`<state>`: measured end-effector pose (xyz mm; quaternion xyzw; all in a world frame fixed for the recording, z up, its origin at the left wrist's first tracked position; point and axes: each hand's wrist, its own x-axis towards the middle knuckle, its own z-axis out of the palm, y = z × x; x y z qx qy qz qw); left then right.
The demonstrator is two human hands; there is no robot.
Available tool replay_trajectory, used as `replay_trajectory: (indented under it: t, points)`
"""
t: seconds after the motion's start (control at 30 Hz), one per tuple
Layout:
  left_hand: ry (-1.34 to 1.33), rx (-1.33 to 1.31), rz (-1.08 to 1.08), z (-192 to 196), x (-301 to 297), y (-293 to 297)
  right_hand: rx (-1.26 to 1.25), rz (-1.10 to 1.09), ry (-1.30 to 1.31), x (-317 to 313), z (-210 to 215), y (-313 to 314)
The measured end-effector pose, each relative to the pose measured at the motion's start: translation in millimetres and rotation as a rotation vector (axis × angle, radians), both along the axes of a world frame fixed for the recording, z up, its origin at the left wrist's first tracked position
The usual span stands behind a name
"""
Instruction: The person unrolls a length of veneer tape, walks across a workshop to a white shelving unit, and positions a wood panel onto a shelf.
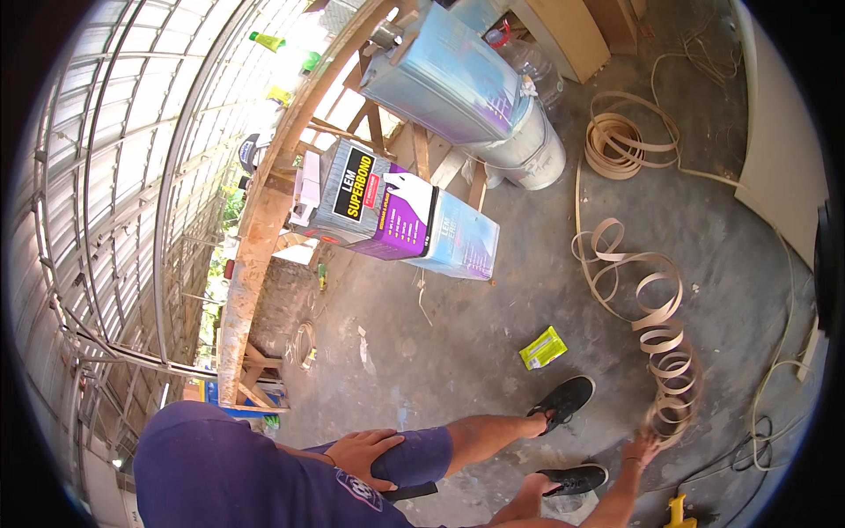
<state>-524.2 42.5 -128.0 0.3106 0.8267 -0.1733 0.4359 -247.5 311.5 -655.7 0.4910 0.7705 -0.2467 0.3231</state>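
Observation:
My left hand (365,456) lies flat on my thigh over dark blue shorts, fingers stretched out and holding nothing. At the lower right, my right hand (641,447) reaches down to the near end of a coiled, light wood-coloured edge-banding strip (660,338) and grips it there. The fingertips are partly hidden and a little blurred against the loops. The strip trails away across the floor in loose curls to a flatter roll (614,148) farther off.
Black shoes (565,405) stand left of the coil, near a yellow-green packet (543,348). Tall tins (378,201) and a white bucket (533,150) stand by a wooden bench (251,290). A yellow tool (679,512) and cables (764,436) lie lower right.

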Motion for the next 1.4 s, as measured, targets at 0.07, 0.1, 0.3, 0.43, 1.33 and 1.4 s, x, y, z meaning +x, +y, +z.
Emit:
replay_trajectory:
  t: [0.07,0.1,0.3,0.43,1.33,1.4]
  points:
    - [0.001,-0.018,0.025,2.5,5.1,-2.9,0.026,-0.001,0.093,-31.3,51.6,-20.2]
    - [-0.022,-0.023,0.011,0.5,3.8,-3.0,0.118,-0.078,0.036,-22.7,23.8,-45.6]
    - [-0.074,-0.066,0.057,10.2,9.2,-2.4,0.062,-1.108,0.740,-55.7,201.1,-120.1]
    - [-0.095,0.531,0.001,9.7,20.2,-4.4,-0.158,-0.628,0.987,-57.5,369.9,-139.7]
    - [-1.616,0.666,1.147,321.9,156.6,223.0,0.212,-0.750,2.048,6.0,852.9,-96.9]
    - [-1.576,0.647,1.117,300.8,154.1,218.4,0.222,-0.904,1.984,-2.4,861.9,-99.1]
